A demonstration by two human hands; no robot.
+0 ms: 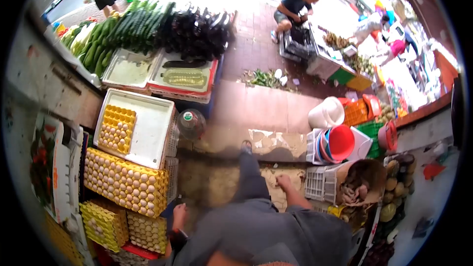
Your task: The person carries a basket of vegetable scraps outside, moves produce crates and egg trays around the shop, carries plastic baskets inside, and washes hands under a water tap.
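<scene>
My left hand point(180, 212) hangs low beside the stacked egg trays point(125, 180), its fingers curled in, with nothing seen in it. A dark band circles that wrist. My right hand point(284, 181) hangs in front of my body over the tiled step, loosely closed, and no object shows in it. Left of the white crate point(321, 184), it stays apart from it. One sandalled foot point(247, 146) is stretched forward on the step. A part-filled yellow egg tray point(118, 129) lies in a white crate point(152, 133) at the left.
Cucumbers point(135, 24) and eggplants point(197, 29) are heaped on the left stall, near a large clear bottle point(191, 123). Buckets and basins point(341, 142) line the right side. Leafy scraps point(266, 77) litter the pavement. A person point(294, 10) sits beside black crates.
</scene>
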